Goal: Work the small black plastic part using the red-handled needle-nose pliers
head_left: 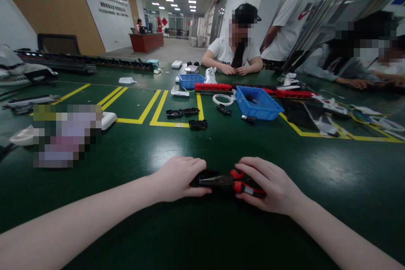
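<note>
My right hand (270,183) is wrapped round the red and black handles of a pair of pliers (243,184). The jaws point left, toward my other hand. My left hand (182,177) pinches a small black part (207,175) between thumb and fingers. The plier jaws lie against or over this part; whether they grip it I cannot tell. Both hands are low over the green table (177,228), near its front. Farther off lie more black parts (182,112), another small black piece (198,124) and one near the white ring (224,109).
A blue bin (257,103) with dark items stands right of centre, a smaller blue bin (191,81) behind it. Red strips (213,87) run across the table. A white ring (222,100) lies near the bin. A person (237,50) sits opposite, others at right.
</note>
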Tool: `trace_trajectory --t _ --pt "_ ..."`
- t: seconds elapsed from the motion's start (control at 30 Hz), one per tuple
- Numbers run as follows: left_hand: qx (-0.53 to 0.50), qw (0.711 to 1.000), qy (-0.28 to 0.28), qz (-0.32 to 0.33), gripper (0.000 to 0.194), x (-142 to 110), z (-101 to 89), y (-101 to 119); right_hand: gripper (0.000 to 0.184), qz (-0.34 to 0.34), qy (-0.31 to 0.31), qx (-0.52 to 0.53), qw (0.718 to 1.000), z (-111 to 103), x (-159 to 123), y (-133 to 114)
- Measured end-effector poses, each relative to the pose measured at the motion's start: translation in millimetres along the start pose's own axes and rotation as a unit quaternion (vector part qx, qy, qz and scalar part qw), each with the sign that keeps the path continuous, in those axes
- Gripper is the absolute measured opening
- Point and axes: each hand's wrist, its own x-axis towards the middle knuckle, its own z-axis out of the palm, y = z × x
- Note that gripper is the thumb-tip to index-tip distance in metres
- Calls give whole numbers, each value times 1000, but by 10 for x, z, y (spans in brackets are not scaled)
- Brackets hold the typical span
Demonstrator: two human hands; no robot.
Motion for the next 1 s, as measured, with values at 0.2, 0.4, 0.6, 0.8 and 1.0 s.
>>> trace_trajectory --t 0.2,0.4,0.6,0.8,1.0 --pt "-9 1000 -1 1 32 -3 12 -15 44 -5 -3 -4 1000 8 2 0" --pt "8 1000 -1 7 34 -3 8 -8 48 -23 -10 -18 1000 -2 -36 85" --pt "9 1000 3 23 34 -7 14 -16 53 -28 -13 -18 999 26 -112 146" --pt "3 1000 0 19 34 -7 12 -23 50 -33 1 -29 999 6 -66 110" --pt "-1 1000 -10 20 35 3 -1 -19 43 -49 7 -59 997 -43 9 55"
